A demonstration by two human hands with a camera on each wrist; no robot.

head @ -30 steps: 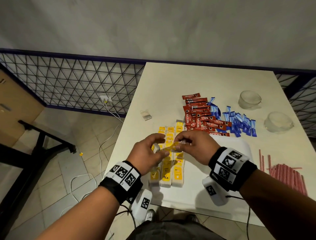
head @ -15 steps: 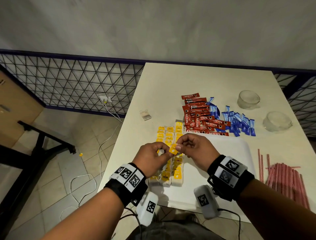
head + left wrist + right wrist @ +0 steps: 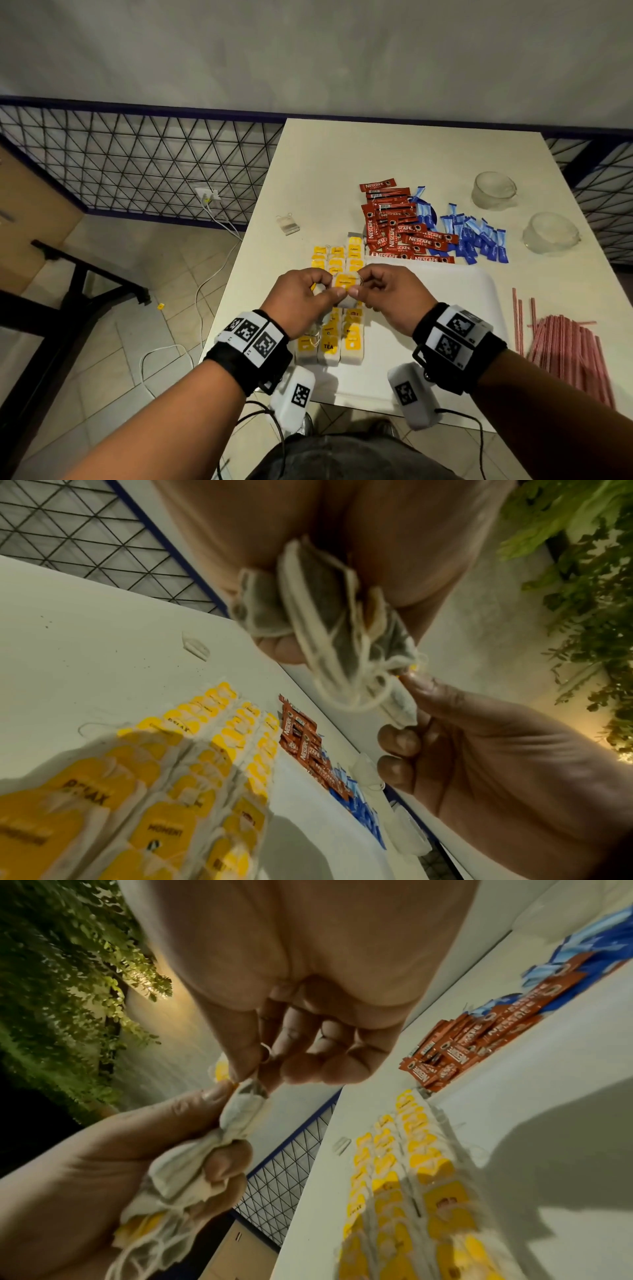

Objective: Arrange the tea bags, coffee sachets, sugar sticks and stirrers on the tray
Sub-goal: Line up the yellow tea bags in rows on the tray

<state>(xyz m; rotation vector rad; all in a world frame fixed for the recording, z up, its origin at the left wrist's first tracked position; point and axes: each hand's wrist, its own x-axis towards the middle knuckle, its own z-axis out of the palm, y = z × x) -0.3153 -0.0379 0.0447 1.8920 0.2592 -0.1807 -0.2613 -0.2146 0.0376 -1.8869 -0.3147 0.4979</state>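
Observation:
My left hand (image 3: pixel 325 291) grips a crumpled bunch of tea bags (image 3: pixel 329 610) with loose strings. My right hand (image 3: pixel 361 286) pinches one yellow-tagged tea bag (image 3: pixel 346 282) at the top of that bunch, thumb against forefinger. Both hands hover just above three rows of yellow-tagged tea bags (image 3: pixel 352 339), which lie along the left side of the white tray (image 3: pixel 445 291). Red coffee sachets (image 3: pixel 397 226) and blue sugar sticks (image 3: pixel 476 236) are heaped on the table beyond the tray. Pink stirrers (image 3: pixel 568 353) lie to the right of it.
Two upturned glass cups (image 3: pixel 493 190) (image 3: pixel 549 233) stand at the table's far right. A lone tea bag (image 3: pixel 287 224) lies near the left table edge. A wire fence and cables on the floor are to the left of the table.
Both hands stayed together over the tea bag rows. The yellow tag between the fingertips went from stretched slantwise to lying flat and facing up.

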